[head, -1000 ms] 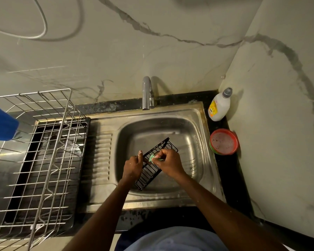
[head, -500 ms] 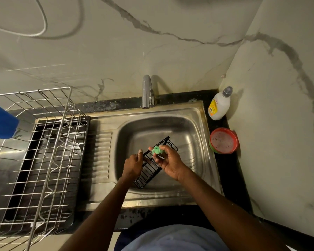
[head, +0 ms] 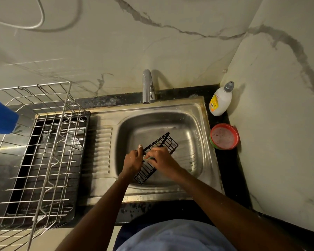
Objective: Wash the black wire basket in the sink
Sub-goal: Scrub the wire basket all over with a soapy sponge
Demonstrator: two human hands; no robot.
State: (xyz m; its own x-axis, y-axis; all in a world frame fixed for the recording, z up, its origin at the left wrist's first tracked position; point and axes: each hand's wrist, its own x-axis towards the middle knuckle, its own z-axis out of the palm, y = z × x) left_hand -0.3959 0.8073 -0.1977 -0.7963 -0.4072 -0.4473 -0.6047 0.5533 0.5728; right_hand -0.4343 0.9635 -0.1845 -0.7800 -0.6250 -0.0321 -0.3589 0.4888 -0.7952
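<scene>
Over the sink, on the side nearest the person, the left hand grips the long edge of the basket and holds it tilted above the sink bottom. The right hand is curled round a green sponge and presses it on the wires. To scrub well, I think the left hand should hold tight while the sponge rubs along each wire — into the corners too. At the far side of the sink stands the tap — no water shows. Right of the sink sit a soap bottle and a red bowl.
</scene>
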